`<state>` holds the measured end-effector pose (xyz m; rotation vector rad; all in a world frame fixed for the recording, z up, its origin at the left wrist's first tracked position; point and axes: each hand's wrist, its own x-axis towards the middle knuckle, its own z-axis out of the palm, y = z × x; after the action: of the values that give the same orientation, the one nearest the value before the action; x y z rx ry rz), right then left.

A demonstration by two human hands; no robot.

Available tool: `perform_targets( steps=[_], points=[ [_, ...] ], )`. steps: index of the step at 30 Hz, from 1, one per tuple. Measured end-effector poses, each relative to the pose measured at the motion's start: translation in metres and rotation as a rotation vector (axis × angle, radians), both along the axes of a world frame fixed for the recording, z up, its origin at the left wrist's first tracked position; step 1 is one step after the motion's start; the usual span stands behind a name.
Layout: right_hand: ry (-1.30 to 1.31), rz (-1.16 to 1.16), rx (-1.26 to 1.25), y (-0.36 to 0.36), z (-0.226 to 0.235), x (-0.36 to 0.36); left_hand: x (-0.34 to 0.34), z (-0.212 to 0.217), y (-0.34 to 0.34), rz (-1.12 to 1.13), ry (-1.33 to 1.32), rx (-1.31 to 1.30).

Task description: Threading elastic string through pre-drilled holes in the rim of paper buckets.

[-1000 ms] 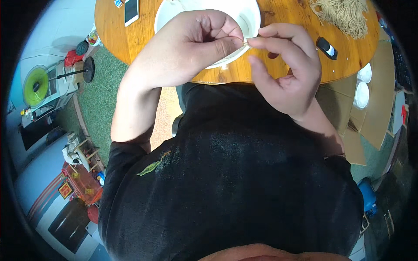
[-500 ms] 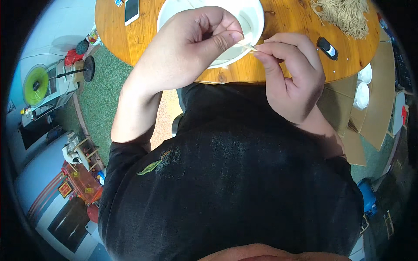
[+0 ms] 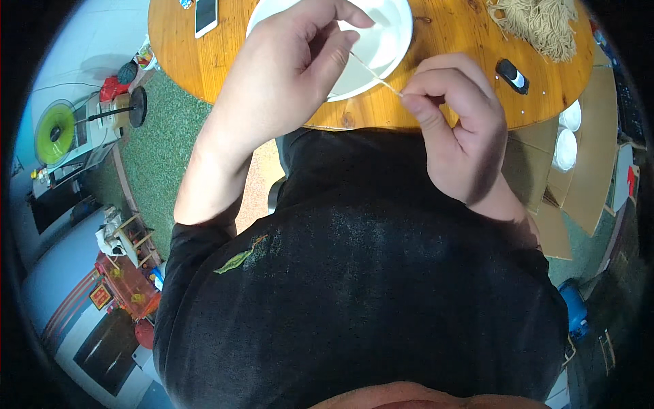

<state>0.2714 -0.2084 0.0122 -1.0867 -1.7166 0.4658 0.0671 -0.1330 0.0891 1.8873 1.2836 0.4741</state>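
Note:
A thin pale string (image 3: 375,73) runs slantwise between my two hands, above the rim of a white basin (image 3: 354,91). The upper end goes to my left hand (image 3: 289,78), which is closed on it near the thumb; the index finger stands a little apart. In my right hand (image 3: 463,112), the thumb and forefinger pinch the lower end just off the basin's edge. The left hand and wrist hide the basin's left part. Beige yarn (image 3: 538,27) lies in a loose heap at the far right of the table.
On the round wooden table (image 3: 204,68) lie a white phone (image 3: 206,17) at the left and a small black object with a white label (image 3: 512,75) at the right. Cardboard (image 3: 579,170) and white bowls (image 3: 565,150) are beyond the right edge. A green-bladed fan (image 3: 56,134) stands left.
My left hand has moved up and left, away from the right hand, and its index finger has lifted from the thumb. The string between the hands now shows longer. My right hand dipped slightly.

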Motion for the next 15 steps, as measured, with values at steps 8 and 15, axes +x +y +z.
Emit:
perform_targets(
  steps=[8,15],
  points=[
    [0.179,0.309,-0.200,-0.004,-0.010,-0.003,0.005,-0.003,-0.003,-0.067,0.098,0.287],
    [0.110,0.226,-0.307,-0.009,-0.011,-0.002,0.006,0.001,0.001,-0.038,0.196,0.229]
  ],
)
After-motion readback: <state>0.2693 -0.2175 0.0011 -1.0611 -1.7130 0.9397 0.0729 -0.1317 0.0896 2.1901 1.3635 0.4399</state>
